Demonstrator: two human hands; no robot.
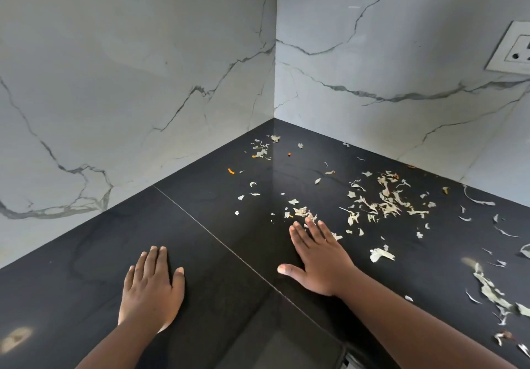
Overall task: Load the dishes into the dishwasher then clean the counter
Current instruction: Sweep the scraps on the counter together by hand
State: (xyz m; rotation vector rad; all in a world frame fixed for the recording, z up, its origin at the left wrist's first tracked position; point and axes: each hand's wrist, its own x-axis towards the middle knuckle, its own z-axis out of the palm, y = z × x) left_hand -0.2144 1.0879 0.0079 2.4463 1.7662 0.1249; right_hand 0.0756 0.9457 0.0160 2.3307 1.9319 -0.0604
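A black stone counter fills a corner under white marble walls. Pale vegetable scraps with a few orange bits lie scattered over its right half, from the corner to the right edge of view. My left hand lies flat on a bare part of the counter, fingers straight and together. My right hand lies flat too, fingers spread, its fingertips touching the nearest scraps. Neither hand holds anything. No dishes or dishwasher are in view.
A white wall socket sits on the right wall. A thin seam runs diagonally across the counter between my hands. More long peel strips lie at the far right. The counter's front edge shows at the bottom.
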